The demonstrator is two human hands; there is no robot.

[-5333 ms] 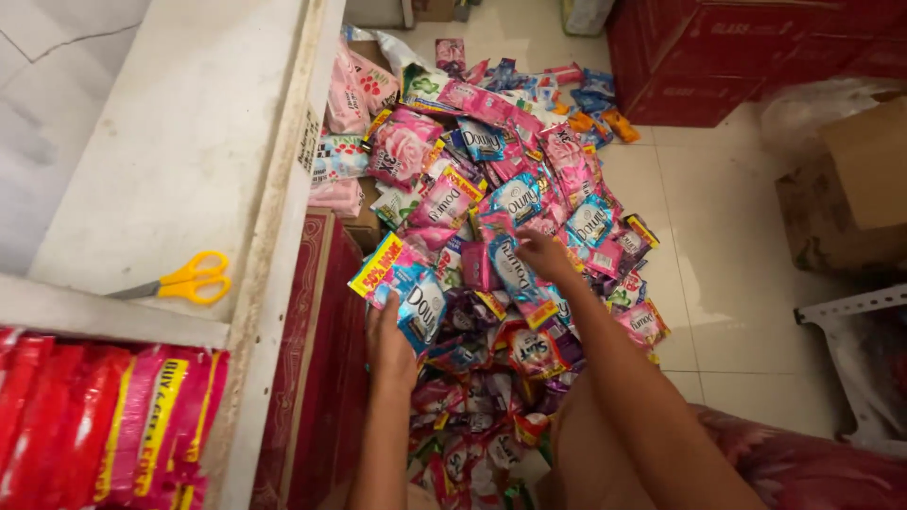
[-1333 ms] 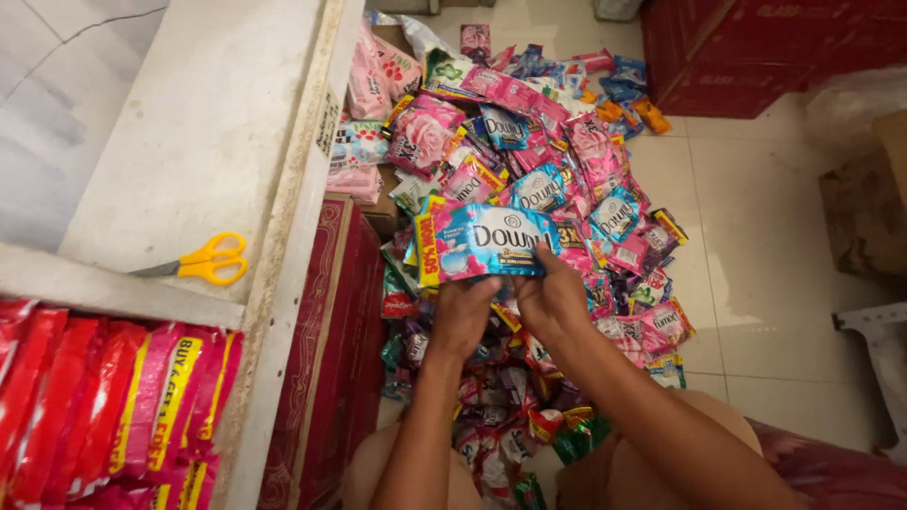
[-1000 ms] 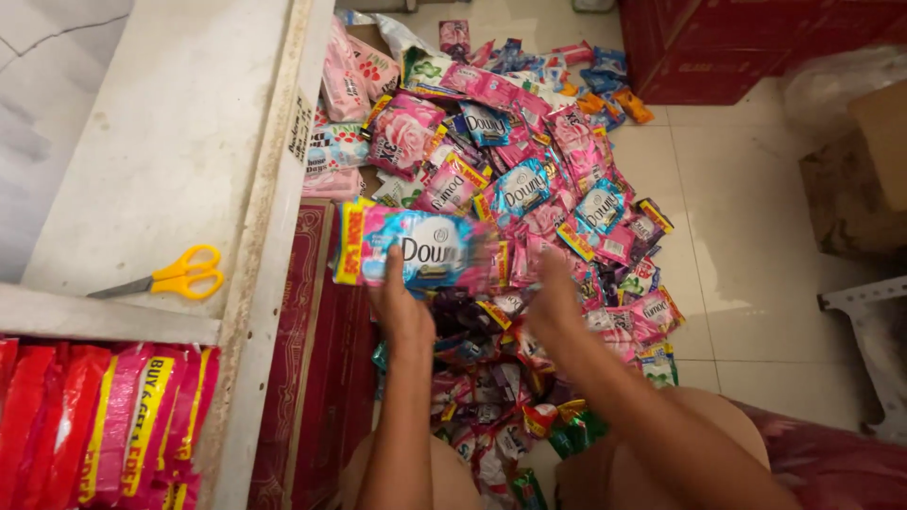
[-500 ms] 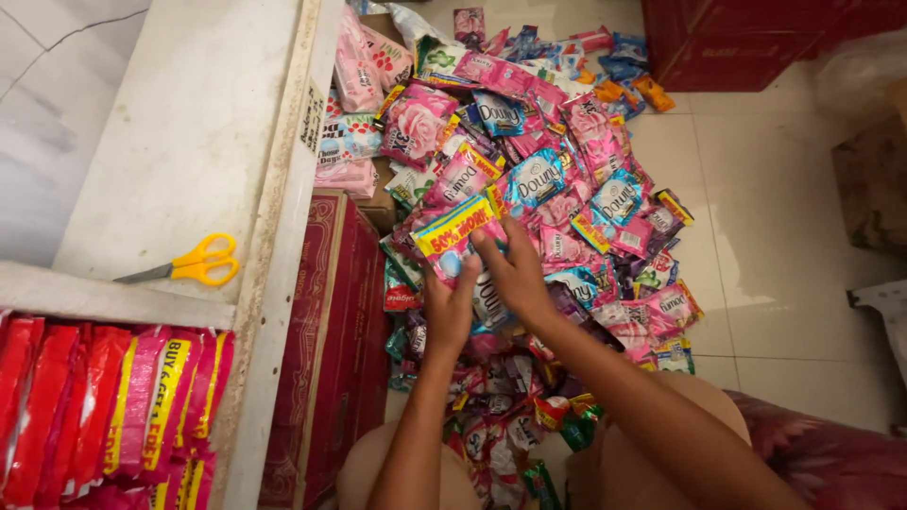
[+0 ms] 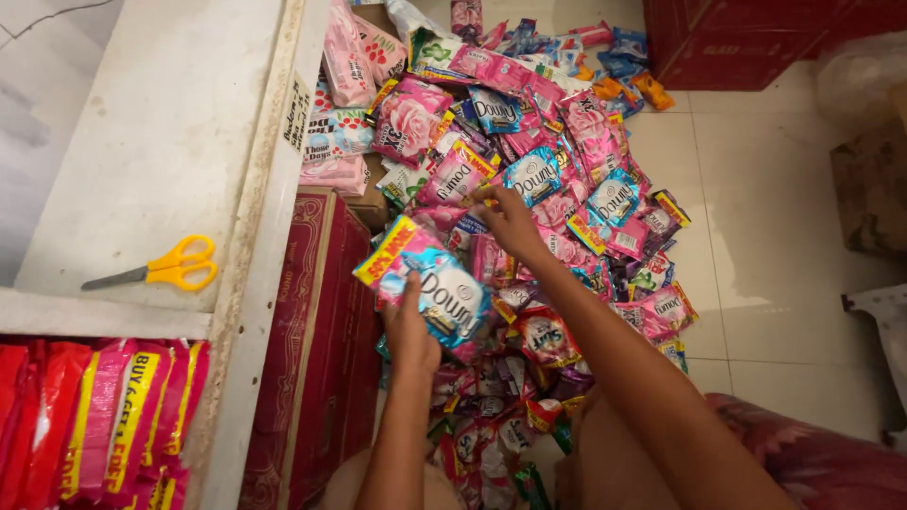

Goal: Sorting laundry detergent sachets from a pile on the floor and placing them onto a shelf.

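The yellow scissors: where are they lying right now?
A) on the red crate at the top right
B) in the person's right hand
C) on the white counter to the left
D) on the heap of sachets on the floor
C: the yellow scissors lie flat on the white counter, away from both hands and the sachet pile.

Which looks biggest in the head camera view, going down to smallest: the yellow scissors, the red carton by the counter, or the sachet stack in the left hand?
1. Red carton, clearly largest.
2. Yellow scissors and sachet stack in the left hand look similar; differing nearness to the camera makes ranking unsure.
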